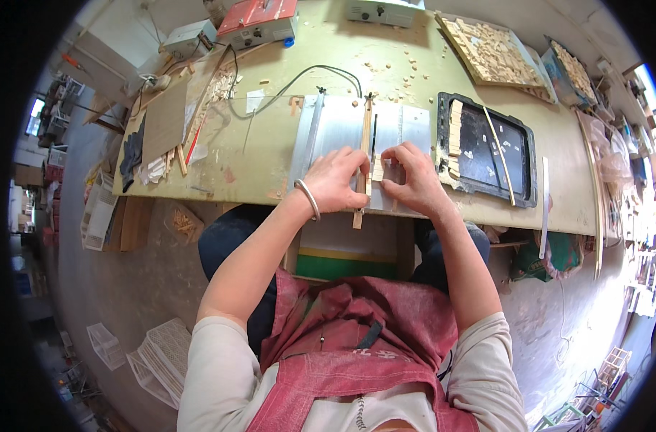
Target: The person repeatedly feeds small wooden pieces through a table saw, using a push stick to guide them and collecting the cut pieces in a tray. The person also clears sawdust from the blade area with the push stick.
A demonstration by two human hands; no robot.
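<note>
Working at the metal plate (pixel 335 124), the person is leaning both wrists in over it. On the plate's middle, a wood strip (pixel 367 137) is running away from the person, its near end poking past the plate's front edge. A small block (pixel 377 170) is sitting just right of the strip, near a dark slot (pixel 375 134) in the plate.

The left hand (pixel 340 178) is curling its thumb and finger in by the strip – I can't tell if they are pinching it or only pressing its side. The right hand (pixel 416 178) is curving in from the other side of the plate, its thumb and finger standing apart by the block; I can't tell if the tips are touching it.

Doing this well is likely asking for a block lying flat and snug by the strip, pushed straight and slowly. Fingertips should be staying wide of the slot – it may be sharp.

Right of the plate, a black tray (pixel 534 165) is holding a row of blocks (pixel 454 140) and a thin stick (pixel 498 154).
</note>
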